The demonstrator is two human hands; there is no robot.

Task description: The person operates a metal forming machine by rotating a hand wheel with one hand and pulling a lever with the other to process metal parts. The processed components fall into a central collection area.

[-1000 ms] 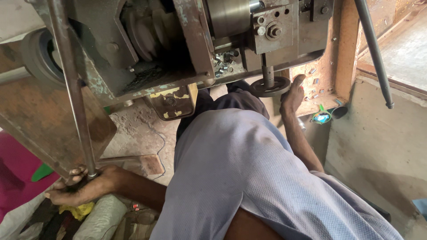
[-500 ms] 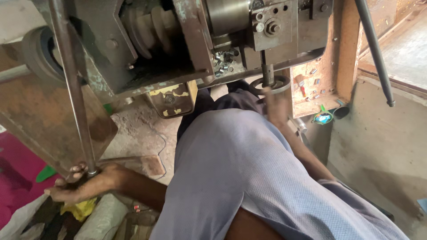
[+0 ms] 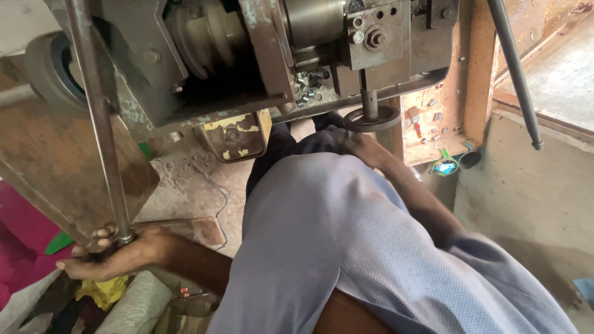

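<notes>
My left hand (image 3: 108, 255) is low at the left, fingers closed around the bottom end of a long grey metal rod (image 3: 99, 124) that slants up past the machine. My right hand (image 3: 365, 147) is reached forward just under a small round handwheel (image 3: 372, 119) on a vertical shaft of the grey metal machine (image 3: 377, 37). That hand is blurred and its fingers cannot be made out. My blue-grey shirt (image 3: 346, 247) fills the middle of the view.
A stepped pulley (image 3: 204, 34) sits in the machine. Several small metal cylinders (image 3: 309, 86) lie on its ledge. A second dark rod (image 3: 513, 74) hangs at right. A yellow worn box (image 3: 235, 136), pink cloth (image 3: 18, 235), yellow rag (image 3: 102, 291) and concrete floor (image 3: 532, 198) surround me.
My right hand has slid off the handwheel's right side and moved left and down beneath it. My left hand stays on the rod's lower end.
</notes>
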